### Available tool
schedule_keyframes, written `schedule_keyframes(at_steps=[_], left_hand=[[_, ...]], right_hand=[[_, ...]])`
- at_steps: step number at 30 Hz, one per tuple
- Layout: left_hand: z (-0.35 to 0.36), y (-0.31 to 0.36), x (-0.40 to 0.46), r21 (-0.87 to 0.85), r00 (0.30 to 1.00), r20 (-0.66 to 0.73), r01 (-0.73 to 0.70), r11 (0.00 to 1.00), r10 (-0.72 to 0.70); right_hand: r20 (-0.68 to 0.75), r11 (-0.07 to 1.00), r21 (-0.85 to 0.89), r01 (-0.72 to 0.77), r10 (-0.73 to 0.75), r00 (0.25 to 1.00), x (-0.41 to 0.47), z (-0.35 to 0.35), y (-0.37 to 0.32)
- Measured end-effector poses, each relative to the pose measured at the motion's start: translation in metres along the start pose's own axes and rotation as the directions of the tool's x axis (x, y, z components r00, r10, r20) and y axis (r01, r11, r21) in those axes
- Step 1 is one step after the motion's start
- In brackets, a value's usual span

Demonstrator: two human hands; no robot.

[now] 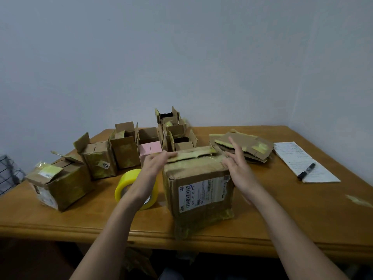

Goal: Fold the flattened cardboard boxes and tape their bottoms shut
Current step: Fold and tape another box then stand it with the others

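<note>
A folded cardboard box (198, 190) with a shipping label stands at the counter's (282, 215) near edge. The left hand (156, 161) lays straight fingers on its top flaps; the right hand (237, 164) hovers beside, fingers spread. A yellow tape roll (129, 182) sits just left.

Plain room, likely home: wooden table (282, 219) against bare wall (181, 57), handwritten notepad (302, 162).

Black marker (306, 171) on written paper (296, 158)
</note>
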State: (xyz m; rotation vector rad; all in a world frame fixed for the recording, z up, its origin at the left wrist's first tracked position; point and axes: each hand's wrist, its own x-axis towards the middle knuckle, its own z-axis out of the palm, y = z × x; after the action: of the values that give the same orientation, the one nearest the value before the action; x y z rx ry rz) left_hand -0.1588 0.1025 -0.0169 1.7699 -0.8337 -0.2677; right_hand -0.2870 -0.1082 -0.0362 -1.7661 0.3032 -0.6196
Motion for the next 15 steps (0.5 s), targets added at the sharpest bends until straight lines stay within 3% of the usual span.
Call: schedule_keyframes(at_steps=[2,7,15], left_hand=[[0.001,-0.006,-0.009,0.004,0.998,0.054,0.01,1.0,-0.01],[0.002,-0.012,-0.014,-0.24,0.995,-0.069,-0.085,0.967,0.07],[0.006,-0.013,-0.015,-0.212,0.966,-0.214,-0.189,0.959,0.143]], right_hand=[[0.059,1.0,0.021,-0.001,-0.001,0.998,0.002,0.003,0.0],[0.026,0.997,0.037,0.064,-0.065,0.998,0.001,0.013,0.002],[-0.043,0.989,-0.011,0.15,-0.15,0.988,-0.009,0.015,0.005]])
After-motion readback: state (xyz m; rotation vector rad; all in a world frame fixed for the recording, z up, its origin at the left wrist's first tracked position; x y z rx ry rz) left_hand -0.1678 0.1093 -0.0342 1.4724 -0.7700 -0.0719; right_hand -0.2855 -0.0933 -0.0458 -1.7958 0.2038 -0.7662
